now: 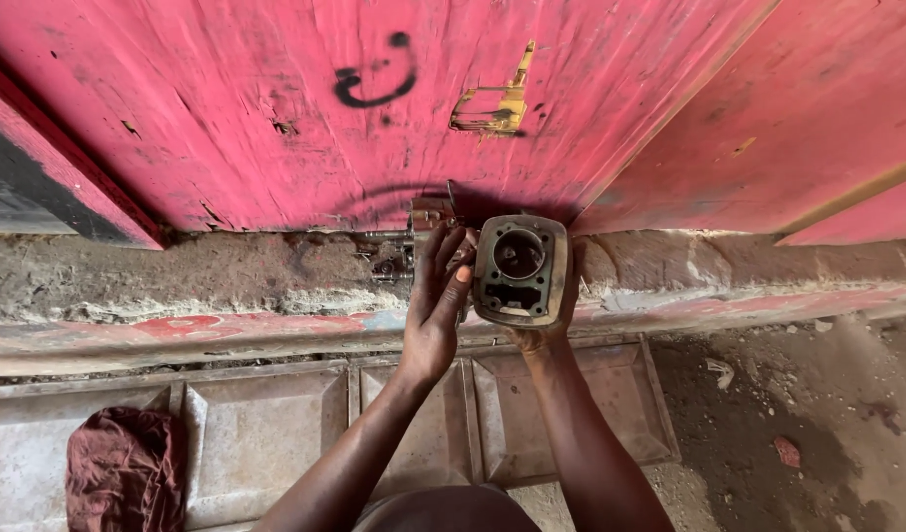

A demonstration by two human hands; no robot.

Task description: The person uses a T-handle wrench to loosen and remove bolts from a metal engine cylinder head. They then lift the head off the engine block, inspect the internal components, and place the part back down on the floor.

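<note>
My right hand [542,330] is under and behind the engine cylinder block [521,270], fingers wrapped around its far edge, holding it up with the round bore facing me. My left hand [435,305] is pressed to the block's left side, thumb on the gasket face, fingers extended past it; grip closed on the block from both sides. Just beyond my left fingers: a rusty metal latch fitting [414,236] at the foot of the red door [276,108]. Below my wrists: a ribbed metal panel [305,424] on the ground. Well left of my left forearm: a dark red rag [123,468] on that panel. Concrete threshold [177,271] runs behind both hands
</note>
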